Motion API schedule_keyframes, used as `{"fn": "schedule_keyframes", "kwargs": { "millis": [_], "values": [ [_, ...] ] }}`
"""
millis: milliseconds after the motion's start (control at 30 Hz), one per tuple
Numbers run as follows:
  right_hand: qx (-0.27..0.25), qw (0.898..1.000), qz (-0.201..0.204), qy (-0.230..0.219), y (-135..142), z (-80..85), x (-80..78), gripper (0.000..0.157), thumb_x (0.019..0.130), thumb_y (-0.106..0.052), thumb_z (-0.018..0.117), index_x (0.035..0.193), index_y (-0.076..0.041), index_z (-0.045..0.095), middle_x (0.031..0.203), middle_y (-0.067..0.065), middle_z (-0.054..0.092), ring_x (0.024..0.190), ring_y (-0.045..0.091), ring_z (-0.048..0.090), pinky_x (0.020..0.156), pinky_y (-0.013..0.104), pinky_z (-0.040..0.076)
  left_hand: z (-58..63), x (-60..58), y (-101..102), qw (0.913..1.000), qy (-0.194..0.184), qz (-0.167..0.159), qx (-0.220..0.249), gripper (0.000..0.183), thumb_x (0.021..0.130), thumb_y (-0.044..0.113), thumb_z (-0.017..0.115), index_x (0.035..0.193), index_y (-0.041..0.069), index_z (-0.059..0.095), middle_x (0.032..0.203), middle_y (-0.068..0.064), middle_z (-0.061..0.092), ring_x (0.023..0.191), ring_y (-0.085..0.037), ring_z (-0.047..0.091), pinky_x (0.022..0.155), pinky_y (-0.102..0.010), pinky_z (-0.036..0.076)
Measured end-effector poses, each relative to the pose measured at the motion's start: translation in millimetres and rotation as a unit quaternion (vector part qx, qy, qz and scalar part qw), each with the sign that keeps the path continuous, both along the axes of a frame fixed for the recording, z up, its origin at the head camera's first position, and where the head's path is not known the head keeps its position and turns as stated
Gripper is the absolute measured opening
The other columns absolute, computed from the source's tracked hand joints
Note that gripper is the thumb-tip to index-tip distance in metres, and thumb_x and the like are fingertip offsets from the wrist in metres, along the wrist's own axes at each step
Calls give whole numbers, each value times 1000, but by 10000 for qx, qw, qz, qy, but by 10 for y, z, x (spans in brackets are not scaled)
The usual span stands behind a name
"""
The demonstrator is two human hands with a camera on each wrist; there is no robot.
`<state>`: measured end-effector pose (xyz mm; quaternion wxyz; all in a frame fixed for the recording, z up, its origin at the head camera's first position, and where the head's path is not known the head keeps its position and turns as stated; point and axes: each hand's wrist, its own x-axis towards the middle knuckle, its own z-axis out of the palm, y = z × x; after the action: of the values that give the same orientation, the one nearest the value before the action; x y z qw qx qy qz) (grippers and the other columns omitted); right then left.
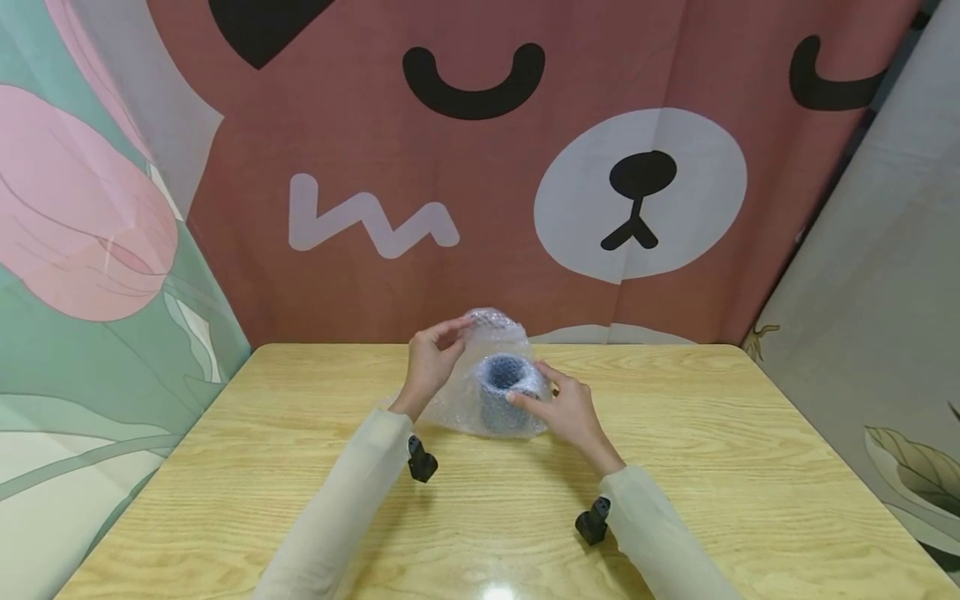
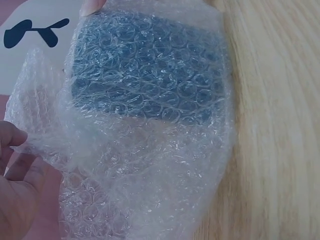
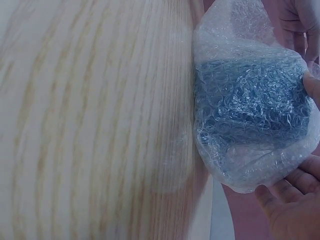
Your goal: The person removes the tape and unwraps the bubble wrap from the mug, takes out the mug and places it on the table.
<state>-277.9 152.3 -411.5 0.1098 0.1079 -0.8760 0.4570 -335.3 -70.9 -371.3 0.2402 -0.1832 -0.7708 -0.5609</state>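
A blue cup [image 1: 504, 410], its round mouth facing up, stands on the table wrapped in clear bubble wrap [image 1: 491, 335]. My left hand [image 1: 431, 360] pinches the loose upper edge of the wrap, to the left of and above the cup. On the other side, my right hand [image 1: 572, 410] grips the wrapped cup near its rim, thumb in front and fingers behind. Through the wrap, the cup's blue side [image 2: 150, 70] shows in the left wrist view. The right wrist view has the wrap bunched around the blue side [image 3: 255, 95], with my right hand [image 3: 295, 212] against it.
The wood-grain table [image 1: 300, 467] extends around the wrap on all sides. Behind its far edge hangs a curtain [image 1: 360, 292] with a bear face, and printed cloths hang at both sides. A small black camera [image 1: 422, 460] is worn at the left wrist, another [image 1: 592, 522] at the right.
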Motion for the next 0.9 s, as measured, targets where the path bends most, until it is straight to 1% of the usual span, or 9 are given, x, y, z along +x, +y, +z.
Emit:
{"fn": "schedule_keyframes", "kwargs": {
  "millis": [100,300,433,500,633,733,800,900],
  "values": [
    [10,10000,6,31,2,-2,-3,89,77,-56,76,143,-4,47,145,15,44,123,36,51,92,51,49,8,-12,-11,9999,-130,35,18,29,83,-11,68,110,0,73,115,-12,68,97,-27,67,80,-29,55],
    [-10,10000,19,27,0,-5,1,89,77,-56,76,143,-5,47,145,15,44,123,37,50,92,51,49,-7,-62,-51,9989,-352,311,-68,36,81,-10,69,113,4,72,116,-10,68,97,-25,67,79,-32,55],
    [-19,10000,1,39,-2,-12,7,89,76,-56,76,143,-5,47,144,16,45,122,37,51,92,51,49,-26,-89,-71,9982,-526,270,84,41,79,-14,66,116,2,70,120,-12,65,98,-27,67,78,-31,56],
    [-38,10000,-1,37,-3,-13,11,89,76,-56,76,143,-6,47,144,16,45,122,37,51,91,51,49,-24,-90,-79,9973,-681,241,143,43,80,-15,64,119,2,69,124,-12,64,99,-28,67,77,-30,56],
    [-57,10000,1,20,-2,-19,9,88,76,-56,76,143,-6,47,145,15,44,123,36,50,92,50,48,-13,-95,-89,9951,-947,257,147,46,80,-14,65,123,4,67,130,-13,59,96,-28,67,74,-28,56],
    [-58,10000,-3,4,0,-23,5,87,76,-56,76,143,-7,48,145,14,45,123,35,50,92,50,48,-8,-106,-92,9929,-1138,351,84,49,80,-11,69,126,6,65,130,-14,59,88,-25,69,69,-24,55],
    [-63,10000,-6,-19,-1,-24,1,87,76,-57,76,142,-8,48,145,14,45,124,35,50,93,49,48,-10,-115,-95,9912,-1239,464,-11,51,80,-8,71,128,8,65,127,-14,61,76,-20,70,63,-22,53],
    [-79,10000,-16,-50,-4,-25,-4,87,76,-58,75,142,-8,49,145,13,45,124,35,50,93,49,48,-26,-136,-104,9894,-1317,599,-121,53,79,-4,73,129,9,64,120,-15,65,58,-13,63,56,-20,48]
  ]
}}
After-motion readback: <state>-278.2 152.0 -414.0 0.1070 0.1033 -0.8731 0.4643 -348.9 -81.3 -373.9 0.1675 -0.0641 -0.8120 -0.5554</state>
